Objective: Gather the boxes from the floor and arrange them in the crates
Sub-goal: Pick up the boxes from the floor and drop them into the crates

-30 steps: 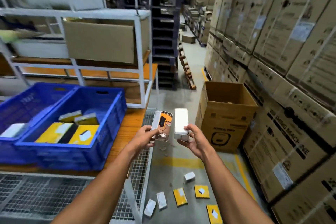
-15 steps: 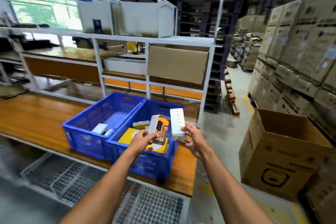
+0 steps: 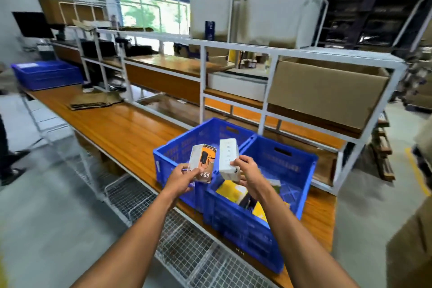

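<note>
Moved since a moment ago: the person has turned from the aisle to face the bench; the floor with its scattered boxes has dropped out of sight, and the two blue crates, earlier off to the left, now sit directly under the hands. Both boxes have stayed in hand throughout.

Item, left hand [image 3: 181,176]: fingers and thumb pinch the lower part of the orange-and-white box [image 3: 202,163], held upright above the seam between the two crates.

Item, right hand [image 3: 247,174]: curled round the bottom end of the plain white box [image 3: 228,159], upright, just beside the printed one. The hands are near each other but apart, each with its own load.

Item, near crate [image 3: 247,227]: on the wooden bench [image 3: 121,128], already holding yellow boxes [image 3: 231,190] and at least one darker one; partly filled, room left.

Item, far crate [image 3: 198,138]: touching the near one on its left; contents hidden behind the hands and boxes, cannot tell what lies inside.

Item, further blue crate [image 3: 46,75]: at the far end of the bench, well apart, not in play.

Status, as judged: part done. Some boxes are crated; two are carried to the crates but not yet set down. How many remain on the floor cannot be read from this view. Likely next: lower each box into a crate, flat alongside the rest, then go back for more
</note>
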A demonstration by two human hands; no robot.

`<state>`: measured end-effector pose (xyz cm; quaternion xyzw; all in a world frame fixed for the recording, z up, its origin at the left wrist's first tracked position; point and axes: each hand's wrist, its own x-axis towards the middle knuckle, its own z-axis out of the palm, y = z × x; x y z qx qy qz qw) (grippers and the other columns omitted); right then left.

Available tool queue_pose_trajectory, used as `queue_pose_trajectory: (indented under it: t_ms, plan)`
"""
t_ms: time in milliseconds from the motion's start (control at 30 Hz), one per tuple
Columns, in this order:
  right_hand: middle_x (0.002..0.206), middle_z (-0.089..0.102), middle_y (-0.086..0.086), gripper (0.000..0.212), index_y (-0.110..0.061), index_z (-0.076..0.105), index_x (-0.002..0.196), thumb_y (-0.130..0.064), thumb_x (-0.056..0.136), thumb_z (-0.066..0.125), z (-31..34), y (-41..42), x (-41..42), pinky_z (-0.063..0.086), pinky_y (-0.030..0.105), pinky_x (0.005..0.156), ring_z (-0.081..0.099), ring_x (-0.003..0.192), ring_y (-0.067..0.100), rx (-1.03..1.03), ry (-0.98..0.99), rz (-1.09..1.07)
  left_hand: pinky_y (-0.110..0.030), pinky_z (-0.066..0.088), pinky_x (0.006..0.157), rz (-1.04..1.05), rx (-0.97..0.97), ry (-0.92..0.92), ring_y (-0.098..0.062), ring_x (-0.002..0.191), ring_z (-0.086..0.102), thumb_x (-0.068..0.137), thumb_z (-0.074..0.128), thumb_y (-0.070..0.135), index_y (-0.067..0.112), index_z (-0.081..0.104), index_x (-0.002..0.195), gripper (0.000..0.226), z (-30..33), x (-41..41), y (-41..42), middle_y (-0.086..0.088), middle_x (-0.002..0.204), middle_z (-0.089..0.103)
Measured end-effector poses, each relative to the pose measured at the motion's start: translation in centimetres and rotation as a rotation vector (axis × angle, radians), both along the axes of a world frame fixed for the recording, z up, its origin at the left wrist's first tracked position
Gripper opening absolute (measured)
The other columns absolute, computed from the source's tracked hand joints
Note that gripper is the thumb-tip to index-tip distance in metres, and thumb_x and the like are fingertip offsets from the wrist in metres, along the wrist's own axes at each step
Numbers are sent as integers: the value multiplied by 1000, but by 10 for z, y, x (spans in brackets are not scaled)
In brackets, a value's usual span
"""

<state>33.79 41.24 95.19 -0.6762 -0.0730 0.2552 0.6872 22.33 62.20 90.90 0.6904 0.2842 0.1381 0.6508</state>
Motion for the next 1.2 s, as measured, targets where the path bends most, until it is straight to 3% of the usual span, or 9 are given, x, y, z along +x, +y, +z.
queue_pose_trajectory:
  t_ms: [200, 433, 533, 633, 733, 800, 900, 1100, 1200]
  plan:
    - [111, 68, 3, 74, -23, 38, 141, -39, 82, 79, -10, 81, 52, 52, 26, 52, 71, 84, 17, -178, -48, 83, -46, 63, 76, 125, 109, 60, -21, 93, 70, 85, 86, 39, 19, 58, 123, 51, -1, 31, 69, -4, 114, 69]
    - [122, 64, 8, 98, -33, 27, 146, -62, 67, 77, -10, 143, 106, 64, 42, 69, 70, 98, 28, -386, -177, 188, -42, 59, 82, 194, 307, 140, -22, 98, 70, 75, 85, 54, 25, 66, 114, 52, 11, 82, 130, 1, 110, 75]
    - [124, 60, 8, 89, -25, 29, 141, -58, 75, 77, -18, 160, 117, 65, 48, 74, 66, 105, 31, -466, -248, 195, -34, 49, 74, 191, 365, 187, -20, 100, 66, 81, 84, 50, 24, 62, 125, 55, 12, 100, 139, 3, 112, 70]
    - [119, 56, 6, 75, -19, 38, 135, -60, 83, 74, -19, 174, 124, 57, 37, 65, 62, 107, 29, -608, -301, 301, -33, 50, 76, 168, 451, 251, -23, 101, 65, 81, 83, 52, 20, 62, 130, 63, 9, 117, 156, -1, 117, 71]
    - [78, 49, 2, 51, -14, 54, 91, -64, 93, 64, -27, 185, 128, 34, 30, 53, 47, 58, 19, -738, -287, 472, -40, 59, 87, 145, 561, 348, -28, 106, 67, 76, 78, 65, 21, 63, 127, 69, -1, 127, 176, -5, 121, 71]
    - [80, 53, 4, 53, -2, 62, 96, -55, 100, 60, -32, 189, 133, 30, 28, 48, 31, 48, 16, -690, -190, 485, -41, 56, 94, 122, 620, 377, -30, 113, 64, 83, 76, 63, 20, 64, 128, 63, -3, 131, 185, -6, 123, 69]
    - [98, 65, 11, 54, 6, 67, 109, -47, 104, 56, -37, 192, 135, 42, 27, 51, 44, 54, 16, -675, -158, 423, -35, 52, 87, 90, 627, 377, -26, 107, 64, 91, 75, 53, 18, 65, 122, 48, -2, 133, 197, -2, 112, 65]
    - [89, 77, 13, 39, -4, 68, 81, -35, 104, 58, -38, 207, 129, 62, 37, 71, 74, 83, 31, -850, -316, 365, -29, 43, 71, 38, 598, 325, -15, 87, 60, 98, 70, 41, 22, 65, 102, 20, -2, 139, 217, 3, 101, 67]
    - [75, 71, 13, 30, -8, 67, 73, -23, 98, 57, -35, 209, 116, 61, 44, 79, 72, 86, 40, -958, -460, 303, -25, 42, 65, -8, 611, 262, -12, 80, 65, 97, 69, 35, 26, 71, 88, 13, -5, 140, 213, 5, 94, 75]
